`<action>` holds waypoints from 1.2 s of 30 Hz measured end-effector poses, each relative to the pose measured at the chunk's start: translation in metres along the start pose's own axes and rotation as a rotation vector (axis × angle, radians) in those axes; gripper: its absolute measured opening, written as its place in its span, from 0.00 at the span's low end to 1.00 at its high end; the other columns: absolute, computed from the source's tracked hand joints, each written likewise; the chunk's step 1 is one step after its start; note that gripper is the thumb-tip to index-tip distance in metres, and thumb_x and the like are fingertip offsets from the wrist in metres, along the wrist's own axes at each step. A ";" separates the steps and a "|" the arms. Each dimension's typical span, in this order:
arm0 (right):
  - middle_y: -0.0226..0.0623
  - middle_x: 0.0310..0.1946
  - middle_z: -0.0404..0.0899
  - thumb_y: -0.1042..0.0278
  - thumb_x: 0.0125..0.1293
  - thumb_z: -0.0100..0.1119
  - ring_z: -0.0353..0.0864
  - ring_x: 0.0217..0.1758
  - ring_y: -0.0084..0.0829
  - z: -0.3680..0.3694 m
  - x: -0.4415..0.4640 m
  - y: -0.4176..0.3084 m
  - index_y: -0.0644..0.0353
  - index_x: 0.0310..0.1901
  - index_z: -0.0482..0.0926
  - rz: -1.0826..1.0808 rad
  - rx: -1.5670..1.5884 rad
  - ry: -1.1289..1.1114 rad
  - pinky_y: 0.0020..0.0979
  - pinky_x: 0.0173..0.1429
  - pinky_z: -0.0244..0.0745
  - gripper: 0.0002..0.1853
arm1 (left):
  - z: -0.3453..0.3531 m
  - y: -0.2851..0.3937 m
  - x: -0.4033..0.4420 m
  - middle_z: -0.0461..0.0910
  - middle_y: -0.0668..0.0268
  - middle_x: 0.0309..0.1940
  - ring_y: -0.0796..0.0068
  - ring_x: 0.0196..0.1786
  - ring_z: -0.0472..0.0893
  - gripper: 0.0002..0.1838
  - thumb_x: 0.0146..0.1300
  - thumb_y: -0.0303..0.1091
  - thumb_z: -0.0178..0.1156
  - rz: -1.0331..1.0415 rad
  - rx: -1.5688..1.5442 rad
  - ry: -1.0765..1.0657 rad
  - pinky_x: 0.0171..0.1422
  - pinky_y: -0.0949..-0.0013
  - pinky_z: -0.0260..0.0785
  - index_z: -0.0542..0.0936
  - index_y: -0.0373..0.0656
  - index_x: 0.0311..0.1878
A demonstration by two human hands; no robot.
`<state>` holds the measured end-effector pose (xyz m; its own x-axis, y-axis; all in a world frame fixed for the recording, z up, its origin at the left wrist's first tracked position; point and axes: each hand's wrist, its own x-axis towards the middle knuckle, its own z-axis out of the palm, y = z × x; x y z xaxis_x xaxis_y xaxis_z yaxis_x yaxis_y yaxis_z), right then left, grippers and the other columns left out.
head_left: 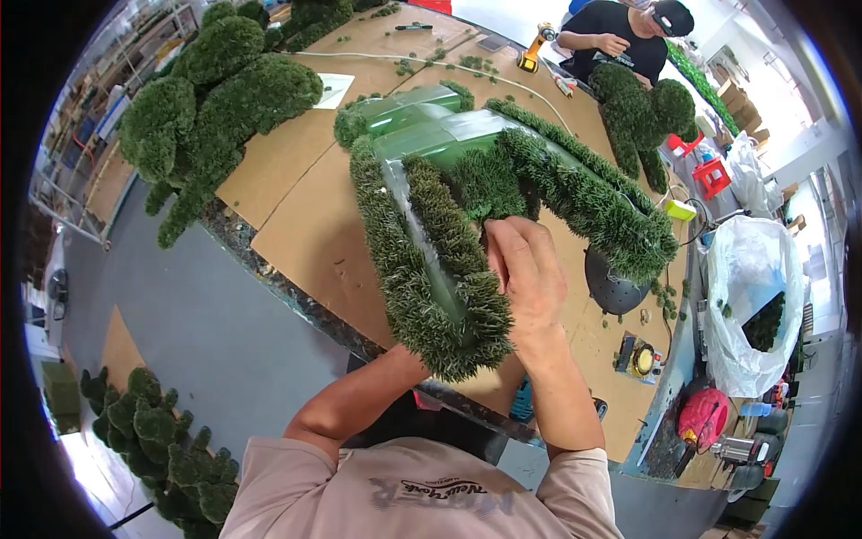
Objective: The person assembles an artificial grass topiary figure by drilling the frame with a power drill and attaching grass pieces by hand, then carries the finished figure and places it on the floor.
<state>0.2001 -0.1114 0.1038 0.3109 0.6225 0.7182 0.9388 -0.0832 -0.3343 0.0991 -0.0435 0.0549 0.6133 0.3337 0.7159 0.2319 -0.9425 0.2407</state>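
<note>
In front of me is a figure [422, 269] covered in dark green artificial grass, with smooth green shell showing in strips along its two long limbs and across its top. My right hand [532, 274] is at the inner side of the near limb, its fingers bent and closed against the grass; the fingertips are partly hidden. My left forearm [359, 400] runs beneath the same limb, and the left hand is hidden behind it. Clear-looking tape or a glossy strip [476, 128] crosses the green shell. A dark dome-shaped piece [615, 280] with small holes lies beside the far limb.
Cardboard [296, 211] covers the table. Grass-covered figures [215, 117] stand at left, with others [153, 431] on the floor. A yellow drill [537, 49], a white cord, scattered grass tufts and a plastic bag [752, 296] lie around. A person [620, 40] works across the table.
</note>
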 end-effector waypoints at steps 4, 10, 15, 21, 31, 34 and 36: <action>0.38 0.45 0.82 0.82 0.57 0.66 0.84 0.40 0.34 -0.001 0.005 -0.005 0.60 0.53 0.84 -0.036 -0.040 0.013 0.33 0.41 0.79 0.19 | 0.000 0.000 0.000 0.72 0.46 0.64 0.45 0.65 0.73 0.34 0.65 0.36 0.66 -0.041 -0.173 -0.065 0.72 0.47 0.63 0.69 0.28 0.70; 0.37 0.42 0.81 0.80 0.57 0.68 0.85 0.42 0.39 -0.003 0.011 -0.011 0.59 0.50 0.82 -0.011 -0.089 -0.032 0.38 0.43 0.81 0.18 | 0.044 -0.011 -0.024 0.69 0.52 0.69 0.54 0.73 0.68 0.32 0.72 0.34 0.59 -0.182 -0.718 -0.279 0.80 0.53 0.55 0.64 0.33 0.75; 0.38 0.40 0.80 0.80 0.57 0.68 0.84 0.42 0.40 -0.006 0.023 -0.016 0.59 0.48 0.81 -0.052 -0.102 -0.007 0.39 0.42 0.81 0.16 | 0.055 -0.015 -0.047 0.66 0.59 0.76 0.61 0.80 0.62 0.31 0.79 0.41 0.51 -0.179 -0.772 -0.476 0.87 0.55 0.48 0.62 0.40 0.79; 0.40 0.41 0.81 0.75 0.68 0.65 0.85 0.40 0.46 -0.012 0.029 -0.018 0.59 0.49 0.82 0.149 -0.074 -0.115 0.42 0.42 0.81 0.09 | 0.044 -0.014 -0.035 0.69 0.57 0.74 0.57 0.76 0.67 0.33 0.76 0.45 0.53 -0.073 -0.432 -0.333 0.82 0.50 0.55 0.63 0.41 0.79; 0.43 0.41 0.81 0.75 0.69 0.62 0.83 0.43 0.44 0.006 0.011 -0.005 0.63 0.51 0.85 0.309 0.112 0.095 0.41 0.47 0.79 0.10 | 0.024 -0.013 0.008 0.74 0.47 0.66 0.45 0.67 0.75 0.35 0.62 0.34 0.63 0.072 -0.181 0.003 0.72 0.40 0.64 0.69 0.33 0.73; 0.43 0.40 0.82 0.78 0.69 0.60 0.83 0.40 0.41 0.008 0.007 0.002 0.64 0.52 0.86 0.258 0.149 0.131 0.39 0.46 0.78 0.12 | 0.039 -0.028 0.001 0.73 0.47 0.69 0.45 0.70 0.73 0.34 0.63 0.35 0.62 0.124 -0.127 -0.008 0.75 0.38 0.61 0.71 0.33 0.72; 0.44 0.41 0.82 0.80 0.69 0.58 0.83 0.40 0.42 0.006 0.003 0.004 0.64 0.53 0.85 0.234 0.171 0.137 0.39 0.47 0.79 0.13 | 0.046 -0.034 -0.008 0.71 0.49 0.73 0.46 0.73 0.72 0.33 0.63 0.36 0.63 0.149 -0.101 0.023 0.78 0.37 0.58 0.73 0.34 0.71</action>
<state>0.2036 -0.1051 0.1005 0.5432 0.4904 0.6815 0.8047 -0.0724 -0.5893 0.1216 -0.0132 0.0107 0.6175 0.1910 0.7630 0.0621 -0.9789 0.1948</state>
